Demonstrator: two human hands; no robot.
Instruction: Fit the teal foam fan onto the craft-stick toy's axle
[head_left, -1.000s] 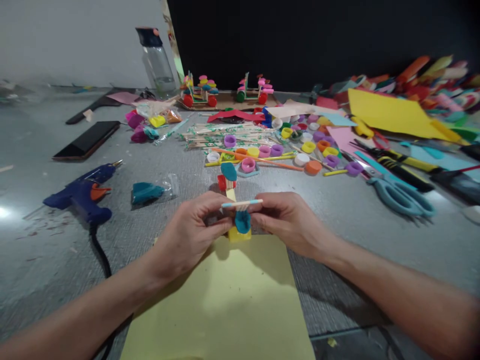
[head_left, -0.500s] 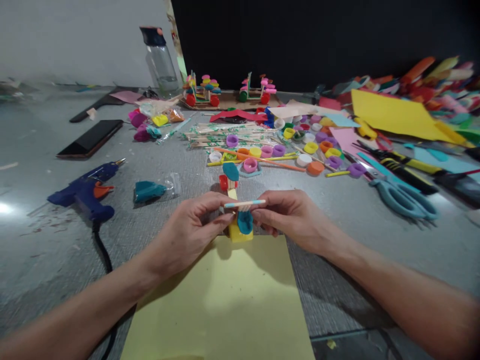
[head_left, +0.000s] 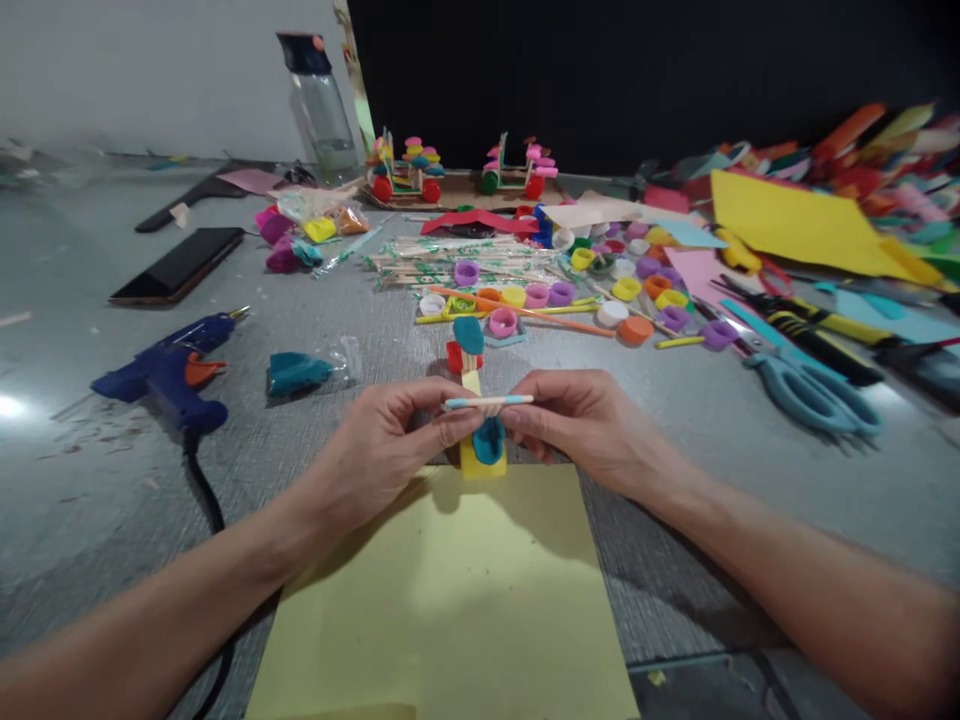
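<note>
Fingertips of my left hand (head_left: 397,430) and my right hand (head_left: 577,420) pinch the two ends of a short wooden stick (head_left: 491,402) with light blue tips. The stick lies level across the near part of a small craft model, where it meets some thin pale sticks. On the model I see a lower blue clay piece (head_left: 488,443), a yellow block (head_left: 482,468), an upper blue clay piece (head_left: 469,335) and a red round piece (head_left: 454,357). My fingers hide part of its middle. Below my hands lies a yellow paper sheet (head_left: 450,610).
Left are a blue glue gun (head_left: 169,375) with a cord, a teal clay packet (head_left: 300,372) and a phone (head_left: 180,265). Ahead are wrapped sticks (head_left: 405,265), bottle caps (head_left: 613,313) and two craft vehicles (head_left: 517,168). Scissors (head_left: 821,395) lie right; a bottle (head_left: 319,120) stands behind.
Both thumbs have pressed up closer to the stick, and the left thumb now rests against it. The view has shifted slightly. Both hands keep their hold.
</note>
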